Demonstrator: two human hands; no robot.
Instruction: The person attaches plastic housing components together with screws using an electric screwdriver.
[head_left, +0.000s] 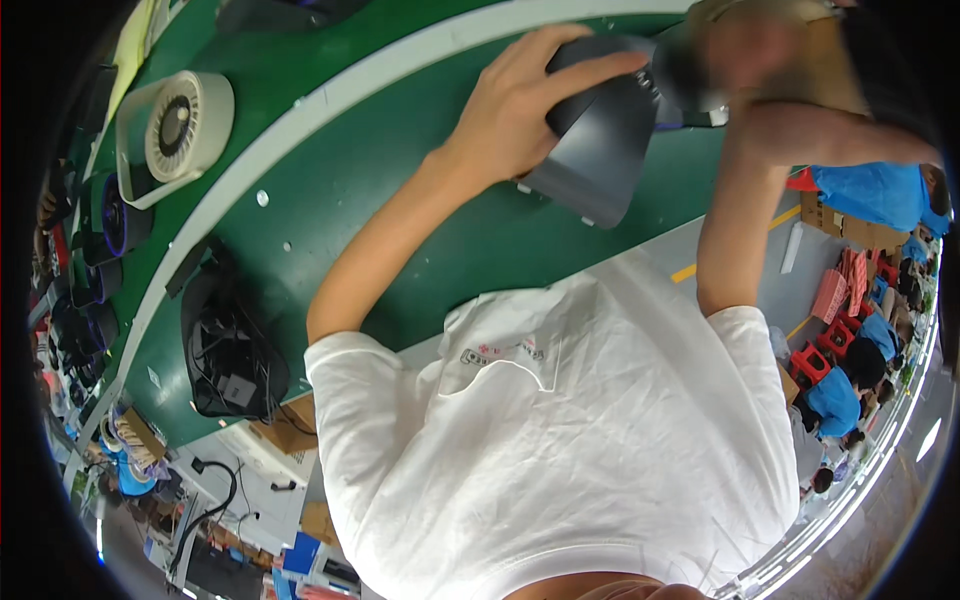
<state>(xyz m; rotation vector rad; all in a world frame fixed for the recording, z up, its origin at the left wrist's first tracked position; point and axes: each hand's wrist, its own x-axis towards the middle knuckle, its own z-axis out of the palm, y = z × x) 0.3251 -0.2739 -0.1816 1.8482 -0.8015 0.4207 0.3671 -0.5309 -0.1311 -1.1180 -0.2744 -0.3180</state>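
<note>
My left hand (515, 105) is closed over the upper part of a dark grey plastic device (605, 155), fingers spread across its top and side. The device rests tilted at the table's far side, its broad smooth face toward me. A dark rounded part (688, 75) adjoins its upper right end. My right hand (785, 125) is raised to the right of the device. Its fingers are smeared, and whatever it holds cannot be made out. Behind it shows a tan, box-like surface (840, 65).
On the green table (400, 270) lies a black bag-like bundle (230, 350) with cables. Past a pale curved rail (250, 160) stand a cream fan (178, 135) and several dark round fans (122, 215). People in blue, red stools (835, 335) and cartons are at far right.
</note>
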